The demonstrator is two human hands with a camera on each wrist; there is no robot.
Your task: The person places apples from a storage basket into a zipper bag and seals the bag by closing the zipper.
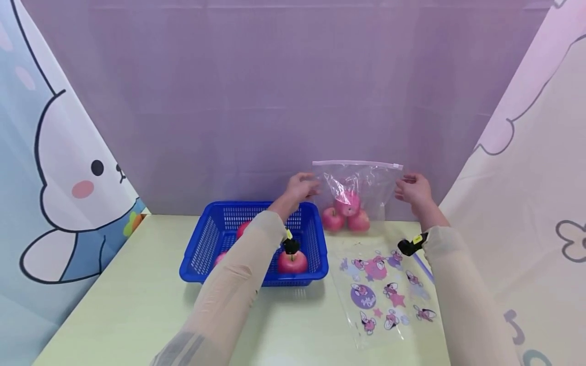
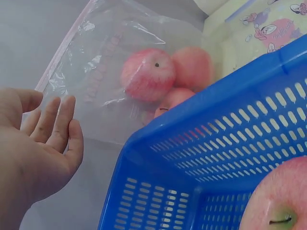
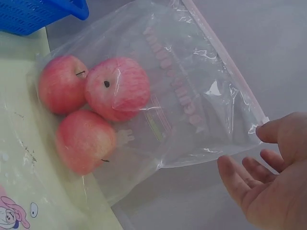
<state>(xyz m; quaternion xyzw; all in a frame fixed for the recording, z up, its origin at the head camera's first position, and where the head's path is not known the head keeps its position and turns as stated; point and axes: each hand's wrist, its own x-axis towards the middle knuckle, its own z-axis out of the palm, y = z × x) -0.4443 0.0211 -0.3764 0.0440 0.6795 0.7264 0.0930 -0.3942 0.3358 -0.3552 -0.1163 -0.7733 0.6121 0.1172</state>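
Note:
A clear zip bag (image 1: 375, 180) with a pink slider strip stands upright at the table's back edge. Inside it are three red apples (image 3: 117, 88), one resting on the other two. At the bag's left side is my left hand (image 1: 301, 188), its fingers loosely bent and nothing between them; the left wrist view shows it beside the strip's end. My right hand (image 3: 273, 177) is at the opposite top corner, fingers relaxed and spread. Its thumb tip lies at the slider end (image 3: 261, 122); whether it touches cannot be told.
Left of the bag stands a blue perforated basket (image 1: 324, 249) holding several apples, including a red apple (image 1: 292, 263) partly behind my left wrist. A flat printed clear bag (image 1: 382, 300) lies in front on the pale yellow table (image 1: 137, 290). A grey-purple curtain (image 1: 274, 101) hangs behind.

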